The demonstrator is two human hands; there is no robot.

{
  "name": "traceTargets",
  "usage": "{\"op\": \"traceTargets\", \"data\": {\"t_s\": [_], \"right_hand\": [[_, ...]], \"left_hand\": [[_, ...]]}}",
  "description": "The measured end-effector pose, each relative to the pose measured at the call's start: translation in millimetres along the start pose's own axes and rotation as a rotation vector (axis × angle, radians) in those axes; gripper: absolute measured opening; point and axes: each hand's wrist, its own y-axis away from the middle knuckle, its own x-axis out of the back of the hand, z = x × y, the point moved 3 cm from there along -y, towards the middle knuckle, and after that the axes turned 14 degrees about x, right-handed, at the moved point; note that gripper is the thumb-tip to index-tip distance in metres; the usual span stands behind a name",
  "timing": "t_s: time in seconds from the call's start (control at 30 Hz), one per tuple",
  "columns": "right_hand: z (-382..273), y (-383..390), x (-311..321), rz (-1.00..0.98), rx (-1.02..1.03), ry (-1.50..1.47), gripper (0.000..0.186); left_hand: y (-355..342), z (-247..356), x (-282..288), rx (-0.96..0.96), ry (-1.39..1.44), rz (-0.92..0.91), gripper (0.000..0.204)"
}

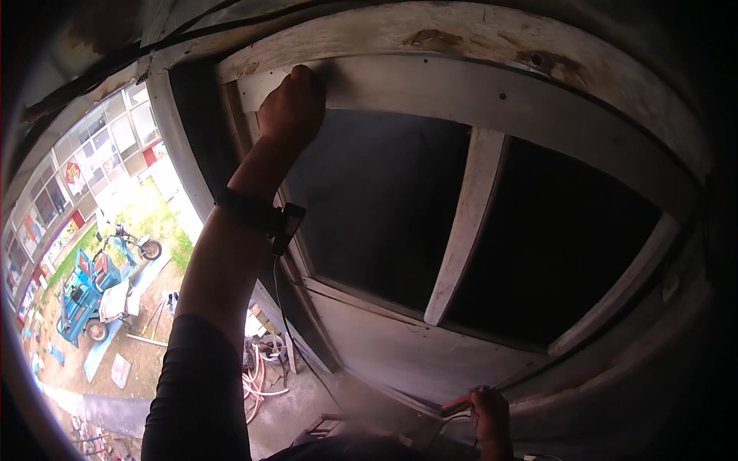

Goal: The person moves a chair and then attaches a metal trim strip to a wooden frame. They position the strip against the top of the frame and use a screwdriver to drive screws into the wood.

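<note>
My left hand is raised in a closed fist against the pale wooden top rail of a frame with dark panes; what it grips, if anything, is hidden. A black strap with a small device is on that wrist, a thin cable hanging below. Low at the right, my right hand is closed on a red-handled tool, near the pale lower panel of the frame.
The opening on the left shows a yard with a blue cargo tricycle, boards and a windowed building. Coiled hoses lie on the concrete floor below. Dark cables run along the upper left.
</note>
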Motion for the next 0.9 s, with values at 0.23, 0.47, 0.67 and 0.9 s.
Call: {"op": "traceTargets", "data": {"t_s": [0.23, 0.47, 0.67, 0.9], "right_hand": [[4.6, -8.5, -11.2, -0.071, -0.032, -0.207, 0.027], [24.6, -3.5, -0.6, -0.03, -0.064, -0.055, 0.032], [28.6, -3.0, 1.9, -0.037, -0.055, -0.087, 0.037], [14.4, -5.1, -7.7, -0.038, -0.067, -0.081, 0.028]], "left_hand": [[-14.6, -6.6, -15.7, -0.097, -0.092, 0.055, 0.03], [-23.8, -11.1, -24.4, -0.352, -0.227, 0.167, 0.034], [-8.3, -7.4, -7.1, -0.066, 0.122, 0.075, 0.034], [-27.1, -20.9, -23.1, -0.138, 0.078, 0.079, 0.038]]}}
